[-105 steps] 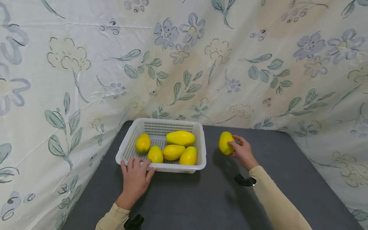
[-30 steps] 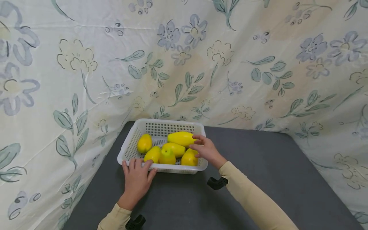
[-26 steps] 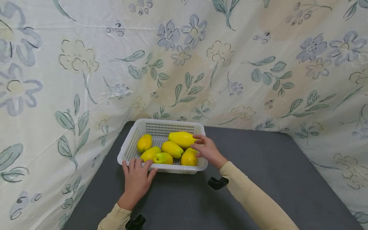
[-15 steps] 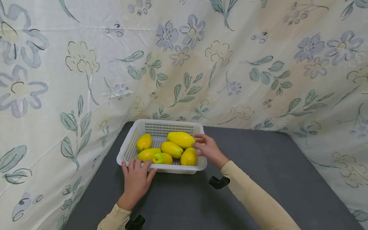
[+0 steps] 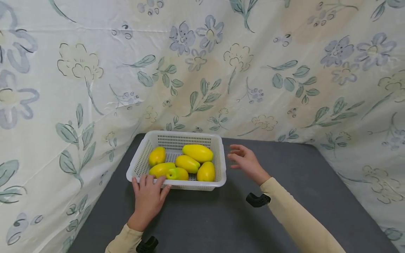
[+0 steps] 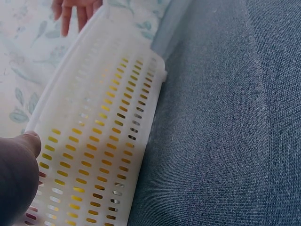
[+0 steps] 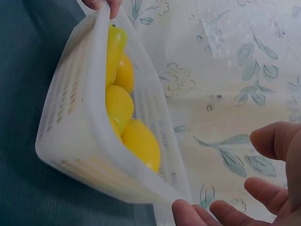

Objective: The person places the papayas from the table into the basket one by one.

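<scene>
A white slotted plastic basket [image 5: 218, 140] holds several smooth yellow fruits, oval and somewhat papaya-like. One front fruit [image 5: 178, 174] shows a greenish end with a dark stem pit; a longer fruit [image 5: 198, 153] lies at the back right. My left hand [image 5: 148, 198] grips the basket's front rim near its left corner, fingers over the edge and thumb [image 6: 29, 141] on the outside. Just right of the basket, my right hand [image 5: 246, 161] hovers with fingers loosely spread and nothing in them. The right wrist view shows its fingertips [image 7: 183, 214] close by the rim.
The basket stands toward the back left of a dark grey table [image 5: 202, 218]. A floral cloth [image 5: 202, 88] hangs behind the table and along both sides. Each wrist carries a black band, such as the right one [image 5: 257, 199].
The right hand held a yellow fruit right of the basket, then was over the basket as that fruit rolled onto its side at the front. Now it has moved right, out of the basket.
</scene>
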`<state>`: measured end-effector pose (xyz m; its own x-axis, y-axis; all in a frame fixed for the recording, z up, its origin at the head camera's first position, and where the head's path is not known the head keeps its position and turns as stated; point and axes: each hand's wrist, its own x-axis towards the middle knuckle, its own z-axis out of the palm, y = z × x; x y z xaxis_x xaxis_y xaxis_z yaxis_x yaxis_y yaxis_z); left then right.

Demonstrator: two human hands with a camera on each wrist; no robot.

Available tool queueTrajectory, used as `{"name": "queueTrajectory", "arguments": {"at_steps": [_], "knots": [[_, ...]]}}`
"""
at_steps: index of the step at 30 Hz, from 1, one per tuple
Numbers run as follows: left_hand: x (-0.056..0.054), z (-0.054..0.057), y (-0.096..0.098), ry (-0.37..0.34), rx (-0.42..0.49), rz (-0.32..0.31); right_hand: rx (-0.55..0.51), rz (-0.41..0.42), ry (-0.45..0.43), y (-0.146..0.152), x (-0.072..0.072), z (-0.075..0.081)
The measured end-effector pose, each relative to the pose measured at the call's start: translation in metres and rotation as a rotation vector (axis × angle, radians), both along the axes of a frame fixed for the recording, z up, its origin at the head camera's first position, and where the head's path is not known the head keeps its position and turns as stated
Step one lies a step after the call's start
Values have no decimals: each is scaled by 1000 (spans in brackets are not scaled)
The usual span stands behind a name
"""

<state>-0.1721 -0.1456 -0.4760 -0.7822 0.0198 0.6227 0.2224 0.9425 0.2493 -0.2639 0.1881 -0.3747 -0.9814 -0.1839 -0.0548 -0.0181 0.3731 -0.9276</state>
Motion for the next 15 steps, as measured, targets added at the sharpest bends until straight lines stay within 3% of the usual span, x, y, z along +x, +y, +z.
{"name": "queueTrajectory", "arguments": {"at_steps": [8, 15], "knots": [[0, 2, 0, -14, -2, -2, -30, -27, -8, 54, 16, -3], [1, 1, 0, -24, -9, 6, -41, -96, -16, 98, 30, -16]]}}
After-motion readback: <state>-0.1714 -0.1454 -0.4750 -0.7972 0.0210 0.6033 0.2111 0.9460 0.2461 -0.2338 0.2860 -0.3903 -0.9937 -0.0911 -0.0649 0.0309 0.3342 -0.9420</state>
